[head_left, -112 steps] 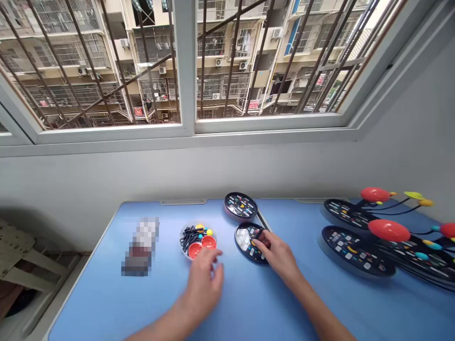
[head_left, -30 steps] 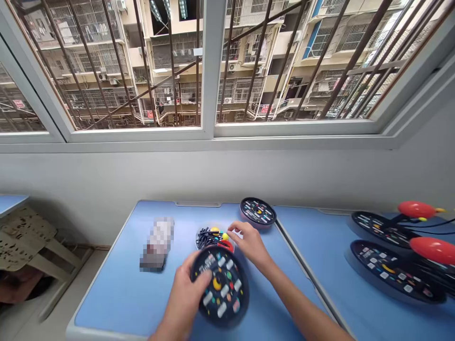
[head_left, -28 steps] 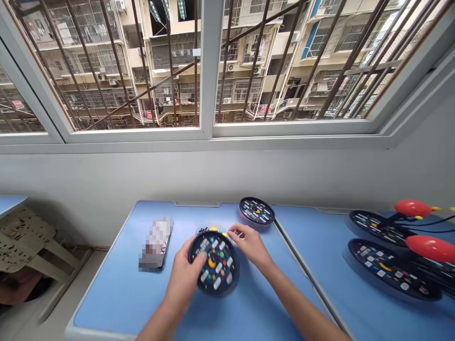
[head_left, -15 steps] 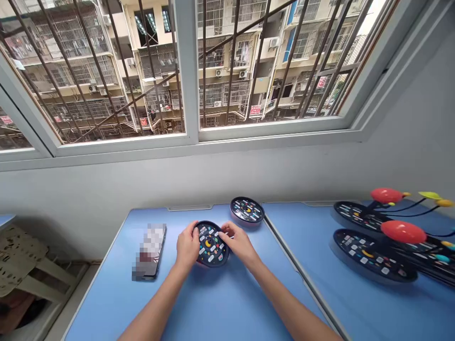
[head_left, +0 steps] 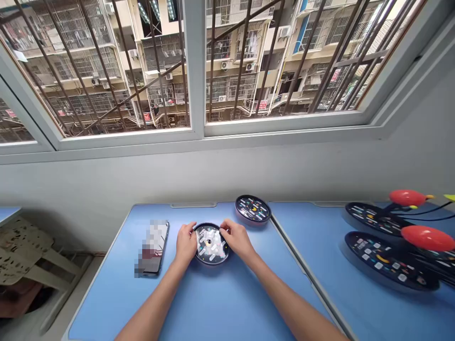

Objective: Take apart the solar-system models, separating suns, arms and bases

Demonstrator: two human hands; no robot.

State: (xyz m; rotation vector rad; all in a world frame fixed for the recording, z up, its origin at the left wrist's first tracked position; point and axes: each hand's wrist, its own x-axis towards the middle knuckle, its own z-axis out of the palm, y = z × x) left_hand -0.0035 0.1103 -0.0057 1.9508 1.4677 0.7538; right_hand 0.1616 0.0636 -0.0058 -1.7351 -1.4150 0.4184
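A round black base (head_left: pixel 213 253) printed with colourful planets and white labels is between my hands, over the blue table. Its face catches glare from the window, and a small hole shows near its middle. My left hand (head_left: pixel 186 242) grips the left rim, thumb on the edge and fingers curled round the side. At the upper right rim, my right hand (head_left: pixel 239 239) pinches the edge between thumb and fingers. Whether the base touches the tabletop I cannot tell. A second round base (head_left: pixel 252 209) of the same kind lies just behind, to the right.
A phone (head_left: pixel 153 248), partly blurred, lies left on the blue table (head_left: pixel 220 308). On the adjoining right table stand planet models with red balls (head_left: pixel 428 237) and thin arms over dark bases (head_left: pixel 389 260). Behind are a wall and a barred window (head_left: pixel 199 135).
The base has tipped flatter, and bright glare now covers its face. Both hands stay on its rim. The camera view has shifted a little, moving the right-hand models toward the edge.
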